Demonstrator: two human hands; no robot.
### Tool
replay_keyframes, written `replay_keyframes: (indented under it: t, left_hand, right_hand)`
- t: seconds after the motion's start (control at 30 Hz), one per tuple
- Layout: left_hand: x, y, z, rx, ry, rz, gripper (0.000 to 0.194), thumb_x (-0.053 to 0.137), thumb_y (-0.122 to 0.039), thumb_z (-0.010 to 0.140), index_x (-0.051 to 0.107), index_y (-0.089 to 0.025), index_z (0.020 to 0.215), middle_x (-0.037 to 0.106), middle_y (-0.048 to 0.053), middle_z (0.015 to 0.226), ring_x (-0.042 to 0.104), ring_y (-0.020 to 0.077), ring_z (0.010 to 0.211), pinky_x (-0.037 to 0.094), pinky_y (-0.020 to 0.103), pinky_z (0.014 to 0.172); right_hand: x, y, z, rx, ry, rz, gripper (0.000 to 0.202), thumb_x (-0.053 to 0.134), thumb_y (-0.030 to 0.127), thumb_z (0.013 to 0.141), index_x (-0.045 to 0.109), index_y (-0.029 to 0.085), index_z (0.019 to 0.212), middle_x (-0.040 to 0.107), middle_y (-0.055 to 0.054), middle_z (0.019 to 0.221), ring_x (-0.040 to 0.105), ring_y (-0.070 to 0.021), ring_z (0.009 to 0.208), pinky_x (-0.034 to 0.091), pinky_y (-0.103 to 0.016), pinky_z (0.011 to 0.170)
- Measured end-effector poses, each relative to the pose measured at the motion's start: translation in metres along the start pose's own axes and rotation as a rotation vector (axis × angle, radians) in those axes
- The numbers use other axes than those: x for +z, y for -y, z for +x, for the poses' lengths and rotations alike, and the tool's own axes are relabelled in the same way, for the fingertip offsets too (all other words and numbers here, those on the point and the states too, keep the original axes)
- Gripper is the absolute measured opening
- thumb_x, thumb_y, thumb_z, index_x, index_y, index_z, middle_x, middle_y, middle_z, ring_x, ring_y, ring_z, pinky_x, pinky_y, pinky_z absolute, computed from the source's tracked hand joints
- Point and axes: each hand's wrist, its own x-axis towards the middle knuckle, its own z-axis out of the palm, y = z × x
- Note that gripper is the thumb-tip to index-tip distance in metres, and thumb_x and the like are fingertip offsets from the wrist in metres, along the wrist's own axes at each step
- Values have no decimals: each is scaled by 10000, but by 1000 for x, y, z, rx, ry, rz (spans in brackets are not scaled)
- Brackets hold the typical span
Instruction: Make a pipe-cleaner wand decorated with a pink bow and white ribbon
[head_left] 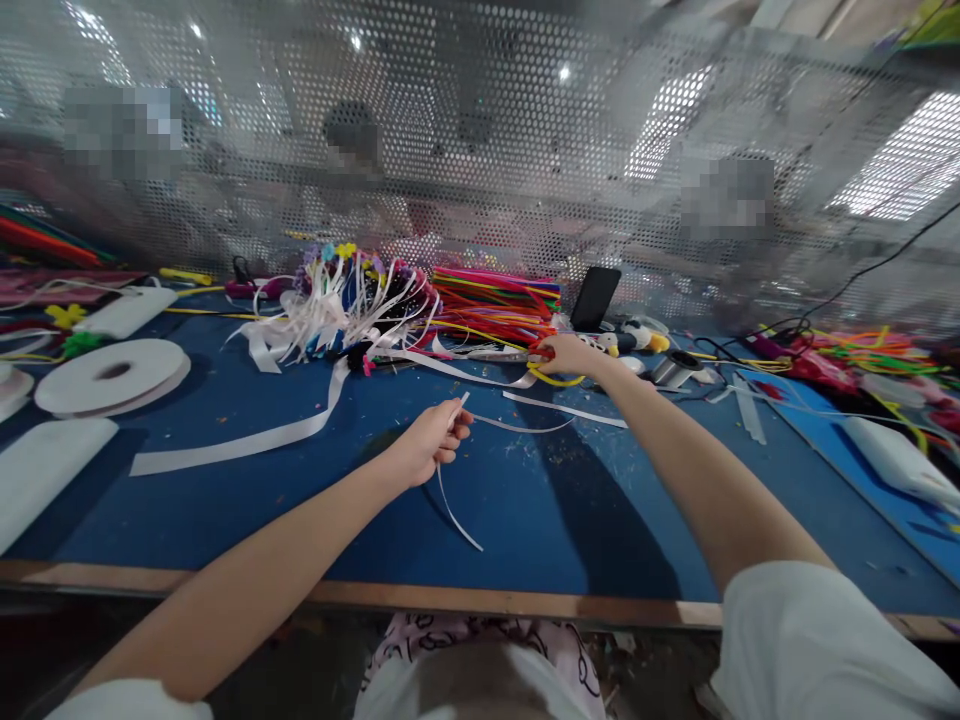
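Observation:
My left hand [436, 442] is closed in front of me over the blue table, pinching a narrow white ribbon [459, 520]. One end of the ribbon hangs below the fist, and a short piece pokes out above the thumb. Further forward and to the right, my right hand [564, 356] reaches down beside the pile of red and multicoloured pipe cleaners [495, 308]. Its fingers are bent together at a yellow loop [559, 381]; what lies between them is hidden. Left of those fingertips is a bundle of white ribbons with small coloured flowers [337, 310].
A white ribbon spool [112, 376] lies on the left. Behind the right hand a dark phone [595, 298] leans upright, near a roll of silver wire [676, 369]. A glue gun [900, 460] rests at right. A perforated metal screen [480, 120] closes the back.

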Motion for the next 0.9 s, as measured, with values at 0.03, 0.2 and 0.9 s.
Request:
replay_keyframes:
  t: [0.03, 0.2, 0.9]
  left_hand:
    - [0, 0, 0, -11, 2, -9, 349, 393, -356, 1000, 522, -145, 753, 411, -42, 581, 201, 16, 370, 105, 151, 359]
    - [-1, 2, 2, -32, 3, -28, 273, 440, -292, 951, 471, -164, 712, 438, -35, 563, 198, 16, 357, 91, 151, 352]
    - [-22, -21, 10, 125, -64, -257, 326, 423, -246, 912, 319, -193, 608, 295, -85, 483, 144, 14, 324, 89, 127, 308]
  right_hand:
    - [1, 0, -1, 5, -17, 5, 344, 647, 409, 902, 644, 138, 1114, 672, -75, 1090, 639, -194, 954, 513, -389, 862]
    - [-3, 6, -6, 27, -129, 20, 317, 633, 396, 920, 650, 137, 1101, 667, -86, 1121, 631, -216, 1029, 498, -429, 922]
    - [17, 231, 63, -522, -284, 174, 226, 518, 178, 958, 702, 171, 1088, 580, -120, 1240, 419, -254, 1156, 358, -367, 944]
